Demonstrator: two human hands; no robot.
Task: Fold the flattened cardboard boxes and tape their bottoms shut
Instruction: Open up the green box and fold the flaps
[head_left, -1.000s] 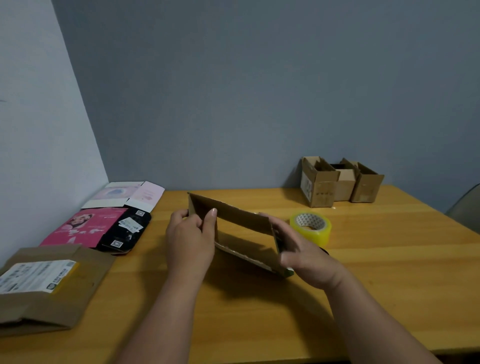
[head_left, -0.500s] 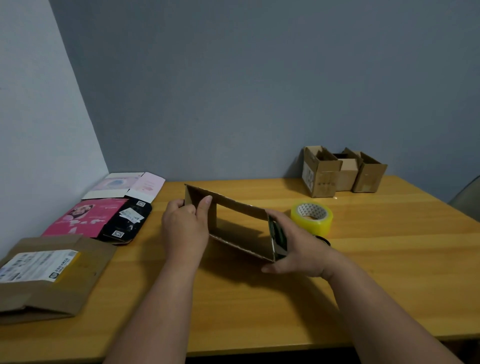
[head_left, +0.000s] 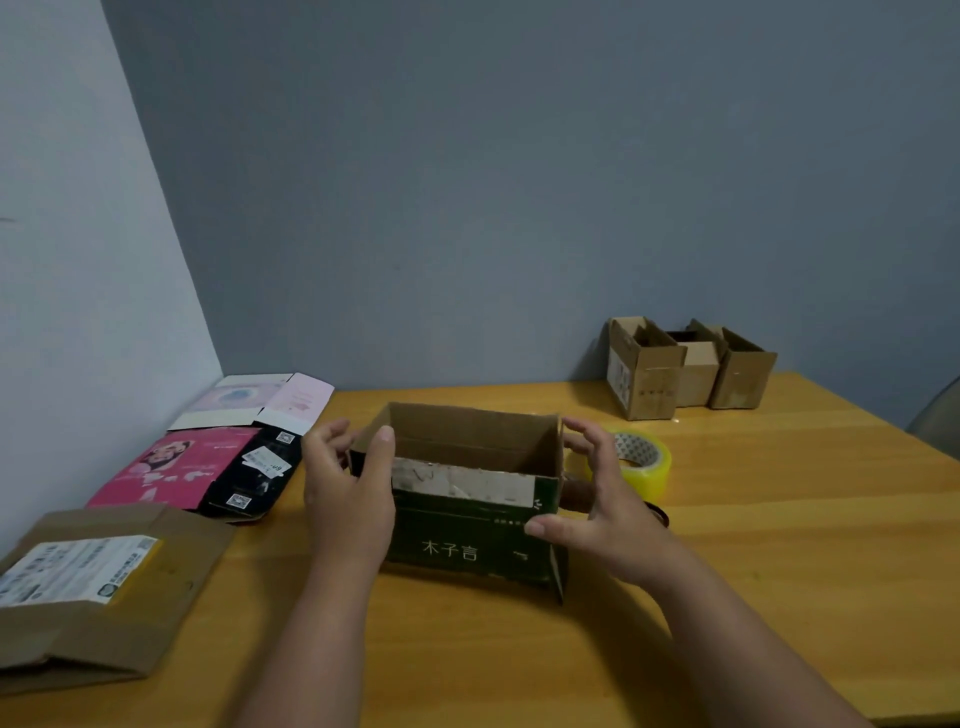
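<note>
A: Wide shot first: the wooden table (head_left: 779, 545) fills the lower frame, and the dark green box (head_left: 467, 540) sits at its middle, between both hands.

B: Big change there. 0.5 s ago it was a skewed, half-flat sleeve; now it's squared up into a rectangle, open top showing the brown inside, white characters on the near face.

A: The left hand (head_left: 348, 493) grips the left end, thumb up over the near rim, fingers curled round the corner. Earlier it was pinching that same end.

B: The right hand (head_left: 602, 499) is at the right end, thumb pressed on the near face, fingers curled above the far corner. I can't tell whether those fingers touch the cardboard.

A: Left edge, the flattened brown box (head_left: 104, 587) with a white label, same place as before.

B: Behind it the pink and black flattened cartons (head_left: 197, 467), unchanged.

A: Back right, 3 small folded boxes (head_left: 685, 369) stand by the wall, touching one another.

B: Smallest item: the yellow tape roll (head_left: 644, 462), lying flat just behind the right hand, not moved.
</note>
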